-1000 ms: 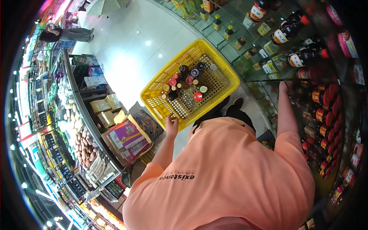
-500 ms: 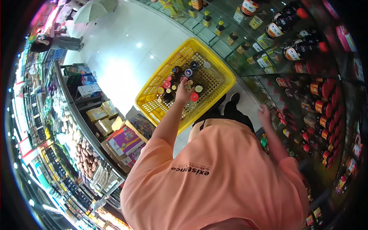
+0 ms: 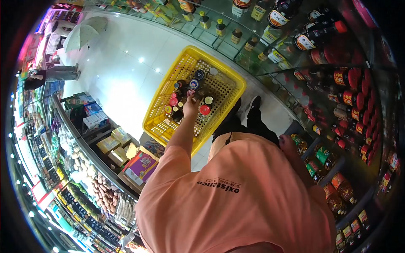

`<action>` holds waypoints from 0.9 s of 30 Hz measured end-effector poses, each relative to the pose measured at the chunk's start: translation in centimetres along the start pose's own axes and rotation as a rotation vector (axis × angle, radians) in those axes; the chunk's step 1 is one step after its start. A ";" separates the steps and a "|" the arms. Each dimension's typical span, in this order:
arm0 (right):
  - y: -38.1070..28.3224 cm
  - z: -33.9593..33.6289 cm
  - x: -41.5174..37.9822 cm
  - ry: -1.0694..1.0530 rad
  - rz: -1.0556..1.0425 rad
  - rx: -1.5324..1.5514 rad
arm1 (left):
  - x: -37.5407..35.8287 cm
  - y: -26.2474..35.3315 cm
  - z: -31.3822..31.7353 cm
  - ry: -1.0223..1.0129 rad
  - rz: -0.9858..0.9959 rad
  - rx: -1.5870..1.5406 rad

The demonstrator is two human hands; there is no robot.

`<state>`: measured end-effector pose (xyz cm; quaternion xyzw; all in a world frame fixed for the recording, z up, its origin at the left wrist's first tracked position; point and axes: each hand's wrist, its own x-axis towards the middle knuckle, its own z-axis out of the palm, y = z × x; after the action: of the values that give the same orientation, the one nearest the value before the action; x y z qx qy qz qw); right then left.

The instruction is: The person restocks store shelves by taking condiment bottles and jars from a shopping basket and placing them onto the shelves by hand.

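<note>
Over a yellow plastic basket (image 3: 236, 90), my left hand (image 3: 191, 108) reaches down among several bottles and jars. Its fingers are drawn together at the top of a bottle (image 3: 190, 92) with a pinkish cap; the bottle's body is hidden among the others. A red-capped jar (image 3: 205, 110) stands just beside the hand, and a blue-topped jar (image 3: 194, 84) is beyond it. My right hand (image 3: 288, 143) hangs low beside my right thigh, near large bottles on a lower shelf. Its fingers are partly hidden, so its grip does not show.
On the right, glass shelves (image 3: 270, 72) hold bottles of dark sauce (image 3: 310, 40) and red-lidded jars (image 3: 346, 77). Cartons (image 3: 140, 168) and a produce counter (image 3: 76, 134) line the left side. Farther off are a person (image 3: 59, 74) and an open umbrella (image 3: 79, 35).
My left hand's fingers have closed in at a bottle top in the basket. My right hand has swung down from beside the shelf toward my thigh. The view has shifted.
</note>
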<state>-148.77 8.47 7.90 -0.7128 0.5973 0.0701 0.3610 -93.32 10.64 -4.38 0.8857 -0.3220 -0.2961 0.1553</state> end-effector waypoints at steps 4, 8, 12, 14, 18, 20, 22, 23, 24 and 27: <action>-0.1 -0.5 2.0 -0.085 -0.076 0.044 | -4.3 -0.4 -3.5 0.118 0.164 -0.047; -2.4 -0.4 5.5 -0.138 -0.151 -0.022 | -9.7 2.2 -9.8 0.171 0.155 -0.132; -11.7 -3.9 8.2 -0.097 -0.367 -0.017 | -14.3 3.5 -14.9 0.287 0.260 -0.160; -15.6 -4.0 9.5 -0.091 -0.436 0.122 | -16.6 5.1 -17.5 0.299 0.283 -0.261; -22.2 -3.8 10.8 -0.103 -0.451 0.368 | -20.3 7.0 -21.9 0.181 0.358 -0.577; -24.7 -3.8 10.6 -0.292 -0.272 0.912 | -21.2 7.3 -23.3 0.054 0.283 -0.809; -26.4 -5.3 9.1 -0.440 -0.191 1.037 | -21.3 7.7 -23.5 0.000 0.295 -0.806; -27.1 -6.5 8.1 -0.615 -0.117 1.153 | -21.0 7.9 -23.1 -0.058 0.337 -0.983; -27.5 -7.7 6.4 -0.765 -0.119 1.339 | -20.8 8.1 -22.7 -0.121 0.372 -1.158; -26.3 -9.2 3.6 -0.944 -0.248 1.316 | -19.8 9.4 -21.7 -0.278 0.386 -1.260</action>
<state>-127.09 0.81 24.02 -0.3114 0.2182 -0.0424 0.9239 -96.47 18.56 25.26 0.5059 -0.2570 -0.5058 0.6497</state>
